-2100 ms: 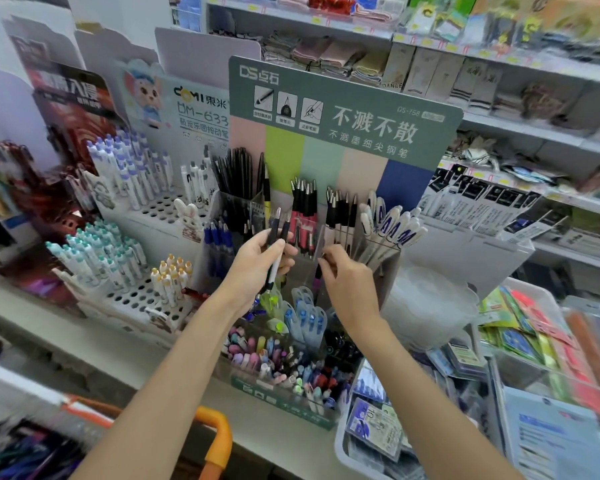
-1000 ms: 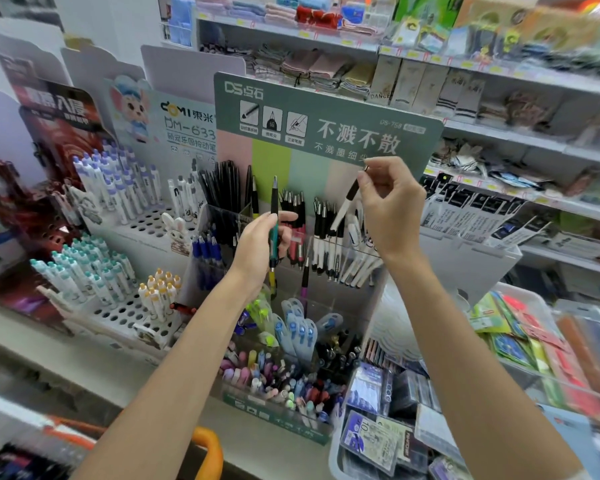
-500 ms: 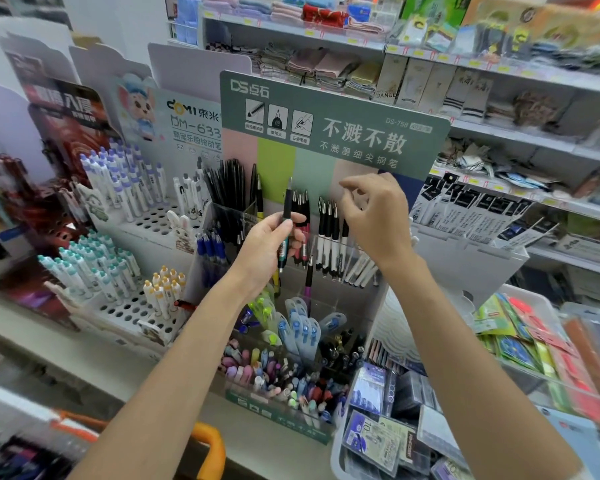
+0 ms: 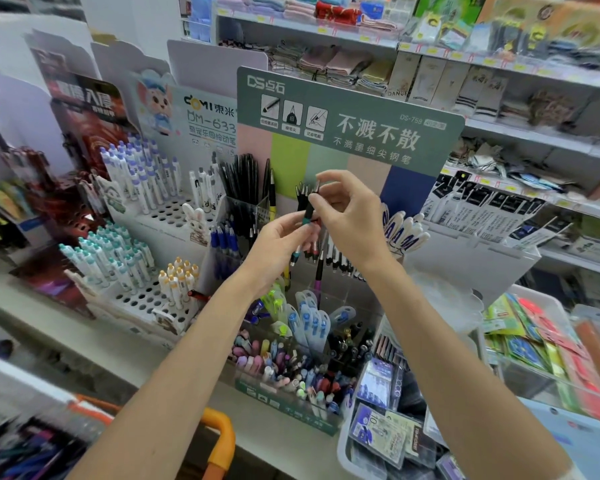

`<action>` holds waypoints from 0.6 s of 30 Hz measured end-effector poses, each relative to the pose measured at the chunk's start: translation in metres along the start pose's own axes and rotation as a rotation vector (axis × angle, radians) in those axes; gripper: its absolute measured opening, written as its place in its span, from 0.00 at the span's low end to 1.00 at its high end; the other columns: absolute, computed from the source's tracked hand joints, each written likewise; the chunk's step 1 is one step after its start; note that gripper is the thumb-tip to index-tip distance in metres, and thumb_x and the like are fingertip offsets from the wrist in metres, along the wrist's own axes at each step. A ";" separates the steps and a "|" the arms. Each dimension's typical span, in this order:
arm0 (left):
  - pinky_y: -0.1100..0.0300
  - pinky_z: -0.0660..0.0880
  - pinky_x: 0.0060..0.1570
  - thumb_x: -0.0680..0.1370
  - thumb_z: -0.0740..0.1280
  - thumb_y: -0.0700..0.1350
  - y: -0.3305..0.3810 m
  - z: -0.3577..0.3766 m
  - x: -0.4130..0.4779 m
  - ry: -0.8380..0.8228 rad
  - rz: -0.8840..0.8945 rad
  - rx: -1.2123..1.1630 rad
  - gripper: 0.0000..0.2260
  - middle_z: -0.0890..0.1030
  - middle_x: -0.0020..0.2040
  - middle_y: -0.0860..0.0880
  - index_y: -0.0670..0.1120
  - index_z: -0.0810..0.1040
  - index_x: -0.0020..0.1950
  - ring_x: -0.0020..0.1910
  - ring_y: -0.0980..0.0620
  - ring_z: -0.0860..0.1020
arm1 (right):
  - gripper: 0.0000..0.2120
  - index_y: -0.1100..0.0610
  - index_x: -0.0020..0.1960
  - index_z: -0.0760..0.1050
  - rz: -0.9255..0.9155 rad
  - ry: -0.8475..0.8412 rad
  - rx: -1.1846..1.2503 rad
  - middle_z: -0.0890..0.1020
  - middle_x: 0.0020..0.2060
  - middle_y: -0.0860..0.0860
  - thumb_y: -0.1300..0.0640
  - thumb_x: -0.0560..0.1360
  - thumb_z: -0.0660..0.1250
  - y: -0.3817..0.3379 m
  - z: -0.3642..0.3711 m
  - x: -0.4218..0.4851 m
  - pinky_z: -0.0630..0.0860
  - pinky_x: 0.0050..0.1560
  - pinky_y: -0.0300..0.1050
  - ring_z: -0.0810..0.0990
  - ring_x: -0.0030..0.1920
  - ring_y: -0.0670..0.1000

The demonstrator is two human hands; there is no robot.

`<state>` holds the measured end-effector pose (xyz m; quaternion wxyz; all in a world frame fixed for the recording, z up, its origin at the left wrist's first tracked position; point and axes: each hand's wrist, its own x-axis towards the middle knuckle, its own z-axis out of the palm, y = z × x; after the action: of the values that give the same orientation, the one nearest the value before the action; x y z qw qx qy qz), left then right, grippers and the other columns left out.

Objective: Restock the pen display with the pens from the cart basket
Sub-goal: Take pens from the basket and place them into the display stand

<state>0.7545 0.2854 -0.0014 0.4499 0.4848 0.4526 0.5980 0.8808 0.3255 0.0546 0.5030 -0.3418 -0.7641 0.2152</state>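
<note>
The green-headed pen display stands on the shelf with clear compartments full of pens. My left hand holds a small bunch of dark pens upright in front of the display's middle compartments. My right hand pinches the upper part of one pen in that bunch, thumb and forefinger closed on it. Black-and-white pens stand in the compartment behind my hands, partly hidden. The cart basket shows blurred at the bottom left, with its orange handle below my left forearm.
A white peg display with white and blue pens stands to the left. A tray of markers sits in front of the display. A white bin of packaged refills lies at the lower right. Shelves of goods rise behind.
My right hand set a black-and-white pen into the display, then came down and left to the pens in my left hand. My left hand has stayed raised with its pens.
</note>
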 end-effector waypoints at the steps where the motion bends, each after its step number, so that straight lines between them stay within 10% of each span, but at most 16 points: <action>1: 0.58 0.75 0.57 0.82 0.63 0.39 -0.001 -0.002 0.001 0.063 -0.007 0.020 0.10 0.81 0.56 0.46 0.48 0.78 0.61 0.54 0.51 0.79 | 0.10 0.59 0.56 0.79 -0.012 0.053 0.011 0.81 0.39 0.45 0.64 0.75 0.71 0.000 -0.002 -0.001 0.79 0.46 0.37 0.81 0.41 0.42; 6: 0.65 0.73 0.45 0.80 0.56 0.34 -0.002 -0.012 0.001 0.552 -0.012 0.041 0.14 0.80 0.43 0.50 0.46 0.79 0.48 0.43 0.56 0.77 | 0.12 0.59 0.59 0.76 -0.035 0.249 -0.026 0.79 0.39 0.42 0.64 0.76 0.70 0.007 -0.023 -0.006 0.79 0.48 0.37 0.80 0.41 0.42; 18: 0.66 0.68 0.31 0.78 0.53 0.32 -0.016 -0.033 -0.009 0.821 -0.049 -0.130 0.15 0.74 0.33 0.48 0.44 0.75 0.40 0.30 0.55 0.71 | 0.10 0.61 0.56 0.76 -0.089 0.226 -0.044 0.82 0.41 0.50 0.65 0.76 0.70 0.006 -0.013 -0.003 0.78 0.47 0.35 0.81 0.41 0.45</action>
<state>0.7243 0.2764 -0.0226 0.2760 0.1656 0.5673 0.7580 0.8949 0.3274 0.0536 0.5874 -0.3404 -0.7215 0.1360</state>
